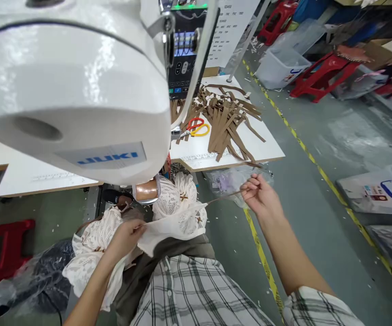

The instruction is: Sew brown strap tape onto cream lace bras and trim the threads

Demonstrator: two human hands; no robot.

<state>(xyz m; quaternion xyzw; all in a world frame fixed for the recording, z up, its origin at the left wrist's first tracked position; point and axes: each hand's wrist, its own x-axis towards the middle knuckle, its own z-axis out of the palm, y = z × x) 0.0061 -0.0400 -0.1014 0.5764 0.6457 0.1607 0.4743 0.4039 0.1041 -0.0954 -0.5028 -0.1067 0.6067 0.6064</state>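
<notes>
My left hand (125, 236) pinches the edge of a white lace garment (179, 217) that lies over my lap. My right hand (261, 195) is out to the right, fingers closed on the end of a thin brown strap (223, 197) that runs taut from the garment. More white lace pieces (94, 253) are heaped by my left knee. A white sewing machine head (74, 90) fills the upper left, just above the garment.
A white table (270, 149) carries several brown straps (226, 122) and red and yellow scissors (198, 127). A control panel (184, 59) stands behind the machine. Red stools (321, 72), clear bins (280, 65) and plastic bags (375, 190) sit on the floor right of a yellow line (304, 149).
</notes>
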